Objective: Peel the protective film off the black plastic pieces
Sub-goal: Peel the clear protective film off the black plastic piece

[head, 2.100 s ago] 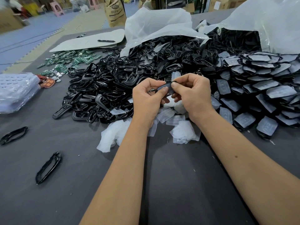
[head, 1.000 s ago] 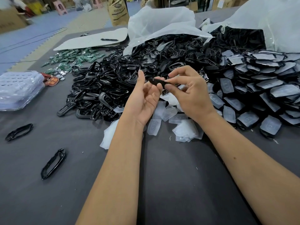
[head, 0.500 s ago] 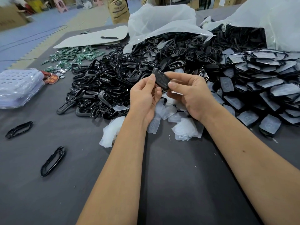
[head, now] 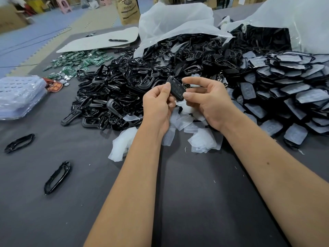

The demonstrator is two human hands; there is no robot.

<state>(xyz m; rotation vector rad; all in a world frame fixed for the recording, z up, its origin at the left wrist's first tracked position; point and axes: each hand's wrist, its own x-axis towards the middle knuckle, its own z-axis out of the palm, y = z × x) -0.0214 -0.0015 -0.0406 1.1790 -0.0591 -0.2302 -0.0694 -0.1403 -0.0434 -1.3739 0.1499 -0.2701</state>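
Observation:
A black plastic key-fob piece (head: 176,89) is held up above the table between both hands. My left hand (head: 157,106) pinches its left edge with thumb and curled fingers. My right hand (head: 206,98) pinches its lower right edge with the thumb, the index finger stretched above it. Peeled clear film scraps (head: 201,138) lie on the cloth under the hands. At the right is a heap of film-covered black pieces (head: 284,91).
A big heap of glossy black frames (head: 114,97) spills from a white plastic bag (head: 174,20). Two loose black frames (head: 57,177) lie at the left on the grey cloth (head: 204,202). Green circuit boards (head: 78,61) and a clear blister-pack stack (head: 19,95) sit at the far left.
Both hands turned the black piece from edge-on to face-up and lifted it slightly. The left hand opened briefly, then took hold of the piece's left edge again.

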